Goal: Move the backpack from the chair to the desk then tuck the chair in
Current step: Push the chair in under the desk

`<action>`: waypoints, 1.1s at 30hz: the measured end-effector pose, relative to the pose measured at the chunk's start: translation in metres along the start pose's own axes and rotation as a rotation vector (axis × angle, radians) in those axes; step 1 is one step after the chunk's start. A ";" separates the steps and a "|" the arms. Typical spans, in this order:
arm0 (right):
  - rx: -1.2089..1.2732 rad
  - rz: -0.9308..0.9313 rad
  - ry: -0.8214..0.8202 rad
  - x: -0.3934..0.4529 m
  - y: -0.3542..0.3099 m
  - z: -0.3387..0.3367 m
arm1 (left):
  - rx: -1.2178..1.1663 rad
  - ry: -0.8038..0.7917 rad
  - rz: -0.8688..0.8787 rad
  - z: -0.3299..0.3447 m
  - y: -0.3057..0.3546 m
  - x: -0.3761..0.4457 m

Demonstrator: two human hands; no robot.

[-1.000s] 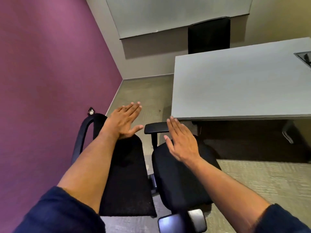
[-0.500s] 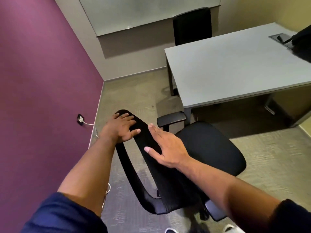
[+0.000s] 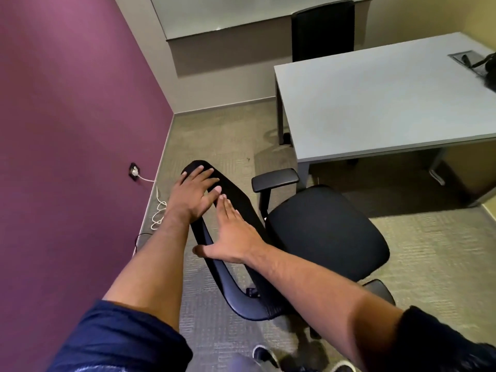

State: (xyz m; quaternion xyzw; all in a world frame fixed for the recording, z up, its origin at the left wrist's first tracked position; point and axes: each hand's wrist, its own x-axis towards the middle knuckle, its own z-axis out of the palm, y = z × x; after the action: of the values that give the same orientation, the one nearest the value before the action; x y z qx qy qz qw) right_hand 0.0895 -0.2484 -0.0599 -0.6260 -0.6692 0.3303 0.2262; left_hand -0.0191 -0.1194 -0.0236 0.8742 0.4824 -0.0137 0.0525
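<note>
A black office chair (image 3: 322,232) stands on the carpet in front of the grey desk (image 3: 375,108), its seat bare and turned towards the desk's near left corner. My left hand (image 3: 194,196) lies flat on the top of the chair's backrest, fingers spread. My right hand (image 3: 232,238) presses flat against the backrest just below and to the right, palm on the frame. Neither hand is curled around anything. A dark edge of the backpack (image 3: 489,69) shows on the desk at the far right, mostly cut off by the frame.
A purple wall (image 3: 67,130) runs along the left, with a socket (image 3: 133,171) and a white cable (image 3: 158,208) on the floor beside it. A second black chair (image 3: 322,30) stands behind the desk. A cable hatch (image 3: 465,58) is set in the desk's top.
The chair has swung round and rolled nearer the desk, seat facing it. Both hands have stayed on the backrest, the right one sliding lower on it.
</note>
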 end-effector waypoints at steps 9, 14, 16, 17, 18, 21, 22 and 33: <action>-0.069 0.030 0.016 -0.013 0.022 -0.016 | 0.036 -0.037 0.122 0.001 0.024 0.009; 0.041 0.038 -0.050 -0.027 0.030 -0.024 | 0.051 -0.056 0.244 0.005 0.029 0.002; 0.025 0.051 -0.067 -0.034 0.031 -0.029 | 0.040 -0.051 0.299 0.005 0.032 -0.005; 0.016 0.062 -0.073 -0.038 0.033 -0.032 | 0.032 -0.049 0.324 0.004 0.035 -0.007; 0.012 0.080 -0.077 -0.042 0.034 -0.034 | 0.025 -0.046 0.348 0.004 0.038 -0.010; -0.006 0.167 -0.096 -0.056 0.041 -0.043 | 0.021 -0.072 0.420 0.001 0.050 -0.015; -0.015 0.200 -0.104 -0.062 0.044 -0.047 | 0.029 -0.084 0.447 0.001 0.055 -0.017; 0.037 0.517 -0.115 -0.150 0.079 -0.091 | 0.105 -0.004 0.517 0.017 0.136 -0.045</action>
State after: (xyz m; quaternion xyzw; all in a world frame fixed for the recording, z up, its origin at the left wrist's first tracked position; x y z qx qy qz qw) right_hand 0.2260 -0.3817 -0.0382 -0.7521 -0.4927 0.4243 0.1077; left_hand 0.0723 -0.2311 -0.0266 0.9699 0.2418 -0.0266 0.0099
